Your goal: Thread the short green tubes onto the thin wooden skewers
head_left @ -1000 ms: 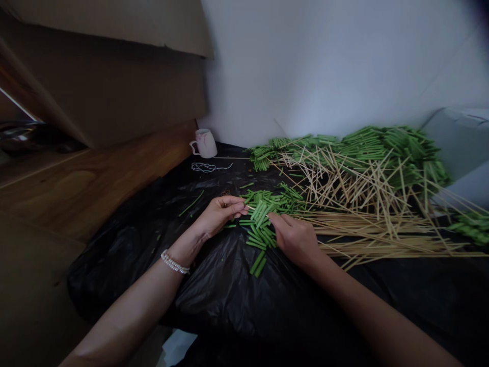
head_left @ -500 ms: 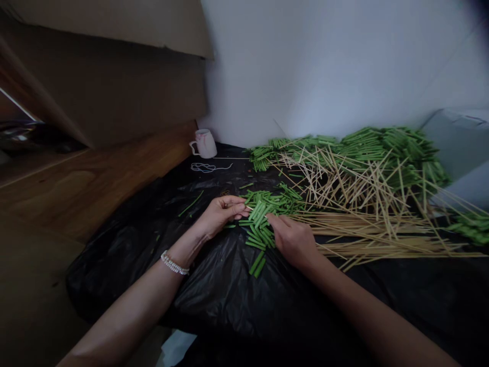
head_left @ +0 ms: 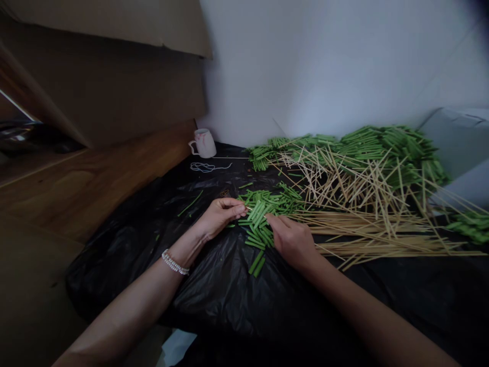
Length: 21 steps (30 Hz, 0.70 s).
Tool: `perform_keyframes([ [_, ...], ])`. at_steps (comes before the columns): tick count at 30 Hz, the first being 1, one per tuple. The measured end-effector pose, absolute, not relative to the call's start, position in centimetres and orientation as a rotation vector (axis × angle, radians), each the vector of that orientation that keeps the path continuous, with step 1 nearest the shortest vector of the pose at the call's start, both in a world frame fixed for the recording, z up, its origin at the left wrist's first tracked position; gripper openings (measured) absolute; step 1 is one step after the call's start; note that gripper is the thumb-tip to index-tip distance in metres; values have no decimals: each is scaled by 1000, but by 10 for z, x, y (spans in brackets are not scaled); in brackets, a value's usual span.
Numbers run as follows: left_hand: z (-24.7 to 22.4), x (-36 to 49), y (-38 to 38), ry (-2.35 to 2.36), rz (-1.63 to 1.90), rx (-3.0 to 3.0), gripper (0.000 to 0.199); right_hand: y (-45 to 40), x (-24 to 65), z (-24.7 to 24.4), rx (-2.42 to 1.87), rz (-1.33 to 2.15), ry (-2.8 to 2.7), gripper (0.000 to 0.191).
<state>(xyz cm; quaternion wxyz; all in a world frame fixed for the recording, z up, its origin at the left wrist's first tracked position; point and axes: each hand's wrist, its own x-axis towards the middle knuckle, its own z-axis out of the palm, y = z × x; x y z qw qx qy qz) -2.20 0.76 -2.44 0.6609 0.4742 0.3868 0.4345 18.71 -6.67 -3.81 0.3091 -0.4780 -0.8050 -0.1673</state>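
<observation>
Between my hands is a skewer threaded with several cut green stalk pieces (head_left: 258, 213), side by side. My left hand (head_left: 225, 214), with a beaded bracelet at its wrist, pinches the skewer's left end. My right hand (head_left: 292, 239) is closed at the other end, its fingertips against the stalks. Loose green pieces (head_left: 288, 203) lie beneath and behind. To the right, bare wooden skewers (head_left: 367, 224) are spread on a black plastic sheet (head_left: 225, 290).
Skewered green stalks (head_left: 382, 145) are heaped along the wall at the back, their sticks crossing. A white mug (head_left: 205, 143) stands at the back left, near a tangled pale string (head_left: 204, 167). Cardboard (head_left: 114, 81) overhangs the left side. More green pieces (head_left: 471, 225) lie far right.
The threaded skewer has tilted slightly, and my left fingertips have shifted a little on its end. My right hand has hardly moved.
</observation>
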Motion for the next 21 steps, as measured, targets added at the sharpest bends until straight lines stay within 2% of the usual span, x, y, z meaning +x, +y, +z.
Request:
perform_keyframes([
  [11,-26,-18,4,896,928,1294,27,-65,187,-38,-1270,-460,-2145,33],
  [17,-23,-29,12,1129,959,1926,26,-55,202,-37,-1367,-414,-2048,32],
  [21,-31,-30,13,1122,747,2454,20,-54,206,-35,-1397,-409,-2042,32],
])
